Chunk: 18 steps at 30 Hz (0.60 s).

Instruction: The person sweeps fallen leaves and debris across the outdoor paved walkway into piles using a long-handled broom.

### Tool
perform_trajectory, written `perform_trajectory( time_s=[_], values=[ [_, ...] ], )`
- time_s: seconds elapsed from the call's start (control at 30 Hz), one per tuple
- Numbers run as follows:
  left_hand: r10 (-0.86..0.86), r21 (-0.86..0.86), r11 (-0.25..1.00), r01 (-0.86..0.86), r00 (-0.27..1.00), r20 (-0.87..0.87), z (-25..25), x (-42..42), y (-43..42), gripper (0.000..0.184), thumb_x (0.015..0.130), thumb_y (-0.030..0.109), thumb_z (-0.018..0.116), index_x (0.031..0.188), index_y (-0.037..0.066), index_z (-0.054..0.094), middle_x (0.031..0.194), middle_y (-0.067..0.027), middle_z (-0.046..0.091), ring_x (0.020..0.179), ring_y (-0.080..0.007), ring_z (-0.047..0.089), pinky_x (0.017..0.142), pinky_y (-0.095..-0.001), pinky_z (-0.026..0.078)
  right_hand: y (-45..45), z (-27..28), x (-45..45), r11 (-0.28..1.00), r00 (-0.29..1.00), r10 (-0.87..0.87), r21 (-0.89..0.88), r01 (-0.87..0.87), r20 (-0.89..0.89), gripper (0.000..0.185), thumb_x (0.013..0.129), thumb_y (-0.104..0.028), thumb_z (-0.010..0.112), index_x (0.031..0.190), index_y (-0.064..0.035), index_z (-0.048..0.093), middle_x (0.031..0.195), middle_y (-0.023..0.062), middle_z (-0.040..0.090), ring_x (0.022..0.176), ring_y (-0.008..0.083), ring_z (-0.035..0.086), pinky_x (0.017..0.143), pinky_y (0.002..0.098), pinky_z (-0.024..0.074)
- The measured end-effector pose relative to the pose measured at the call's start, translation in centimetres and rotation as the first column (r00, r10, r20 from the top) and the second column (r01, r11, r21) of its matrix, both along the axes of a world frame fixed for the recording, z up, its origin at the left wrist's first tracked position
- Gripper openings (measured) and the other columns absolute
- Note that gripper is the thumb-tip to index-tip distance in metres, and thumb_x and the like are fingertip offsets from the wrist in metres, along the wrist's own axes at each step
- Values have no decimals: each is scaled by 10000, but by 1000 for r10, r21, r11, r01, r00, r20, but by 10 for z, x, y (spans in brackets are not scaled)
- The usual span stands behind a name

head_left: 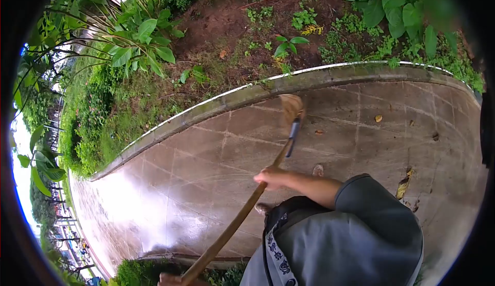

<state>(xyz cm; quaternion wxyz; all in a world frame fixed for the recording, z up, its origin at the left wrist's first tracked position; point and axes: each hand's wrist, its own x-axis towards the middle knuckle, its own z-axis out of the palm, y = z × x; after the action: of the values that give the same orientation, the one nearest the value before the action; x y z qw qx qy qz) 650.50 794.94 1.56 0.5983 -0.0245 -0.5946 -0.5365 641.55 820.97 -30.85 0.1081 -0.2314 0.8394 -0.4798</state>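
Observation:
A broom with a long wooden handle (232,226) runs slantwise across the view. My right hand (273,178) is closed around the handle partway along it, with the arm stretched out from a grey sleeve. At the bottom edge my left hand (178,280), partly cut off, wraps the upper end of the handle. The tan broom head (292,108) is blurred and lies by the curb, joined to the handle by a grey-blue collar (294,129). My shoes (318,170) show on either side of my right forearm.
A stone curb (227,100) with a white edge curves between the wet paved path (201,152) and a planted soil bed (221,23). Fallen leaves (405,184) are scattered on the right. Leafy branches (139,38) hang at upper left. Bright glare covers the left paving.

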Motion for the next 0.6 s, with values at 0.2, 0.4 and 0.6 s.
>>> perform_trajectory(
  time_s=[0.2,0.4,0.6],
  values=[
    [-470,324,872,368,815,340,-125,-33,142,194,882,98,465,719,93,360,449,2,401,352,-98,411,347,-223,349,231,-41,96,901,925,-342,337,273,168,46,671,-91,560,697,-86,522,661,144,555,665,349,565,589,447,393],
    [-687,545,726,419,466,557,-141,-16,166,217,917,205,521,790,75,402,556,-81,541,522,-210,578,652,-404,525,300,-19,179,802,869,-420,556,220,261,61,669,-104,563,713,-72,535,692,161,561,726,352,573,595,438,401],
    [-89,219,975,-46,818,568,-89,26,48,330,904,311,470,632,140,397,486,15,348,414,-90,353,407,-217,320,169,48,175,880,946,-217,467,84,239,166,658,-147,613,819,-107,619,787,135,637,797,334,619,659,450,466]
  ],
)
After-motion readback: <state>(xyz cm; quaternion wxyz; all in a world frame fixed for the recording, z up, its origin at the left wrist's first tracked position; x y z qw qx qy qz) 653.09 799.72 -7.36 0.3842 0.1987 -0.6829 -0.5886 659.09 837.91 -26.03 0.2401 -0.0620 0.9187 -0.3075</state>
